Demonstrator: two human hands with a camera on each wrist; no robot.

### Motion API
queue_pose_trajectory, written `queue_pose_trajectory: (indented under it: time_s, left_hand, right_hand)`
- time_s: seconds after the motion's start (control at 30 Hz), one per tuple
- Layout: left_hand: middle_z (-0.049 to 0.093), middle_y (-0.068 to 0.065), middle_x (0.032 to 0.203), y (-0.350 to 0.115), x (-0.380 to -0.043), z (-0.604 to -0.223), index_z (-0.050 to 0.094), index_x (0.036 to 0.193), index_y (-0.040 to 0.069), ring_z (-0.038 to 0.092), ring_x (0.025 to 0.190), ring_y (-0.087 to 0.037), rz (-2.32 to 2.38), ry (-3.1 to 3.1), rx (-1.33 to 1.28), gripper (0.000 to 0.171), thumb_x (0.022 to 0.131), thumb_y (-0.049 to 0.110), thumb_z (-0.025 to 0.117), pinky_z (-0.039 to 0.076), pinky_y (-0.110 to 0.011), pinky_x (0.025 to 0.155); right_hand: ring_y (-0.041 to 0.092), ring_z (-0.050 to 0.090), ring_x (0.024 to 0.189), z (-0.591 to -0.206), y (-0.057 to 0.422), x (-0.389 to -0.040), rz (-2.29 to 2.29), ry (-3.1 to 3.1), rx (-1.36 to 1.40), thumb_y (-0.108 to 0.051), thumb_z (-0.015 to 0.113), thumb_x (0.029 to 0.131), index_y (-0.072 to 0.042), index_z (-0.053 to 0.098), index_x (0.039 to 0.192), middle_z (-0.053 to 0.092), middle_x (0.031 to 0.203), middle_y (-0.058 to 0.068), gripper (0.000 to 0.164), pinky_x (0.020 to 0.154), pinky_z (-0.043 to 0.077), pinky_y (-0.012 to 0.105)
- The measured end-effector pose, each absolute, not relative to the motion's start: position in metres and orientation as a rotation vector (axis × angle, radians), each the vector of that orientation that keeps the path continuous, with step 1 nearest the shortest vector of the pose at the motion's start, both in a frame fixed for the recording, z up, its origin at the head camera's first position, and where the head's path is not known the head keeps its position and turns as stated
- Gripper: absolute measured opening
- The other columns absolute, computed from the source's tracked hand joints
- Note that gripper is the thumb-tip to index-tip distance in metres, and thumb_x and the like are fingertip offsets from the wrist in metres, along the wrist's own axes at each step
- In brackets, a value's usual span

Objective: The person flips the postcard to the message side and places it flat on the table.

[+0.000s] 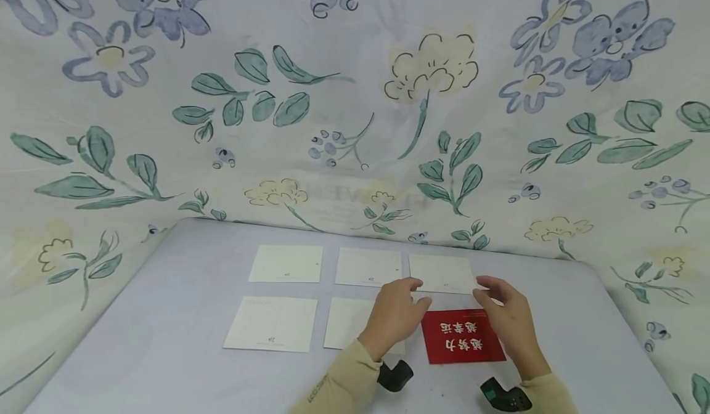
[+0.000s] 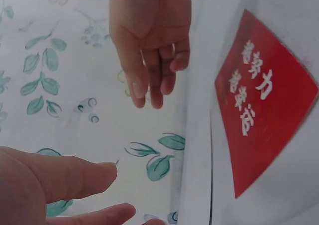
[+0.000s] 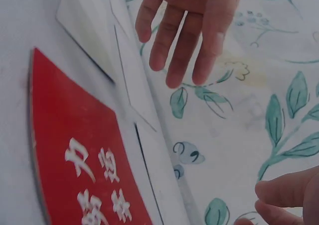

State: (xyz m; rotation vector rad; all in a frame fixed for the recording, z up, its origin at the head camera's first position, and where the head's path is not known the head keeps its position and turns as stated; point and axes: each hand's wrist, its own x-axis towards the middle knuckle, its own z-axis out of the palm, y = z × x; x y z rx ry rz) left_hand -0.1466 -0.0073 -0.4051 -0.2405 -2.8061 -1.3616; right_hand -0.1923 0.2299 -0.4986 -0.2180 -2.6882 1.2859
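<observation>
A red card [image 1: 463, 336] with white Chinese characters lies flat on the table, upside down in the head view. Behind it sits a white card [image 1: 444, 272]. My left hand [image 1: 395, 312] hovers near that card's front left corner, with thumb and fingers apart. Near its right edge is my right hand [image 1: 511, 324], fingers loosely bent and holding nothing. Both wrist views show a gap between the hands, with nothing in them. Beneath the left hand, another white card [image 1: 340, 324] is partly hidden.
More white cards lie left of the hands: one at the back middle [image 1: 368, 267], one at the back left [image 1: 286, 263], and one at the front left [image 1: 270, 324]. A floral cloth [image 1: 355, 63] hangs behind the pale table [image 1: 166, 321] and along its sides.
</observation>
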Motion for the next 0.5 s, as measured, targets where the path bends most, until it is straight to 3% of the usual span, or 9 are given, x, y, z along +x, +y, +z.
queue_pose_trajectory:
  time_s: [0.2,0.37,0.5]
  left_hand:
    - [0.064,-0.012,0.112,-0.011,-0.140,-0.410,0.061,0.118,0.002,0.058,0.101,-0.026,-1.341,-2.850,-0.245,0.035,0.088,0.021,0.061,0.050,-0.041,0.083]
    - [0.065,-0.012,0.109,-0.008,-0.134,-0.415,0.060,0.119,0.001,0.061,0.095,-0.023,-1.264,-2.878,-0.285,0.038,0.087,0.021,0.062,0.052,-0.036,0.077]
    - [0.069,-0.010,0.089,-0.004,-0.130,-0.418,0.060,0.118,0.001,0.060,0.076,-0.020,-1.179,-2.893,-0.289,0.038,0.086,0.022,0.062,0.051,-0.030,0.064]
  right_hand:
    - [0.032,0.044,0.115,-0.461,0.222,-0.164,1.341,-2.781,-0.262,-0.050,0.050,0.090,-0.012,0.048,0.131,0.051,0.127,0.015,0.056,0.086,0.048,0.046]
    - [0.033,0.043,0.117,-0.440,0.215,-0.146,1.381,-2.836,-0.386,-0.042,0.053,0.091,-0.009,0.046,0.131,0.051,0.126,0.016,0.053,0.087,0.048,0.046]
    - [0.035,0.044,0.116,-0.442,0.216,-0.141,1.374,-2.895,-0.417,-0.041,0.055,0.090,-0.010,0.044,0.134,0.048,0.128,0.019,0.055,0.087,0.049,0.045]
